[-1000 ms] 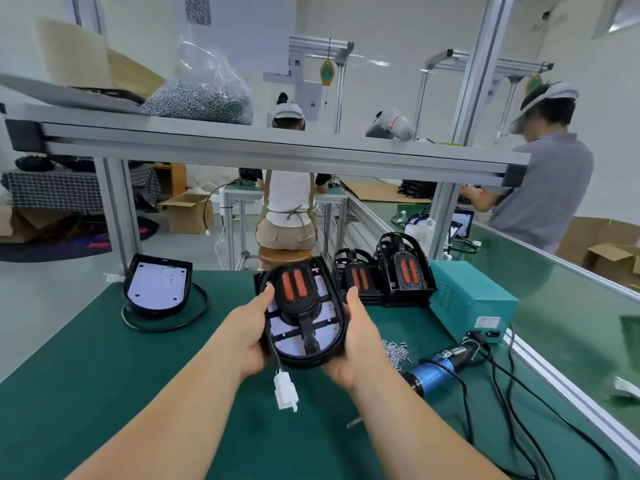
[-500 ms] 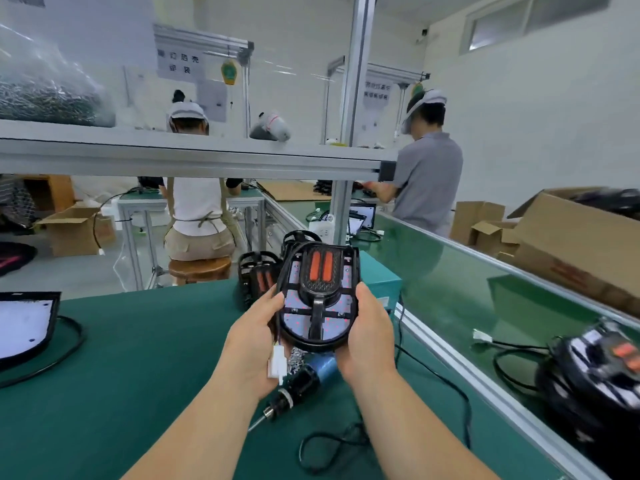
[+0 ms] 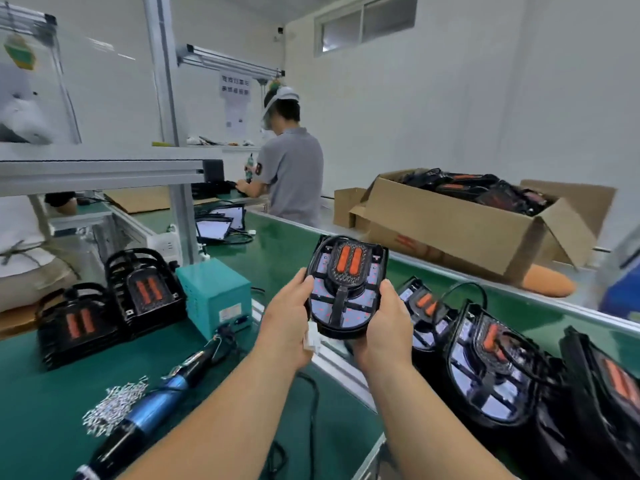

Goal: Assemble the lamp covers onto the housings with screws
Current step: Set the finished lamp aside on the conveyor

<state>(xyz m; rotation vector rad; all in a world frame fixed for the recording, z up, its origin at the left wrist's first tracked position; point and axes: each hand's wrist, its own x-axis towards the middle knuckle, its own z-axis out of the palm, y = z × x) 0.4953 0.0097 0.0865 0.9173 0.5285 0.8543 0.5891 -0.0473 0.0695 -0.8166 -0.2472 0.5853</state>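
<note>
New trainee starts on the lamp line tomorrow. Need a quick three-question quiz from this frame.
1. True or false: the left hand and right hand both grip the lamp assembly.
2. The electric screwdriver is: A) in the right hand; B) lying on the green mat beside the loose screws; C) out of view.
3. Fill in: the white connector hangs beside the ___ hand.
Key: 1 true; 2 B; 3 left.

lamp: black, orange bars | mat: green | power box: teal | screwdriver: blue
</note>
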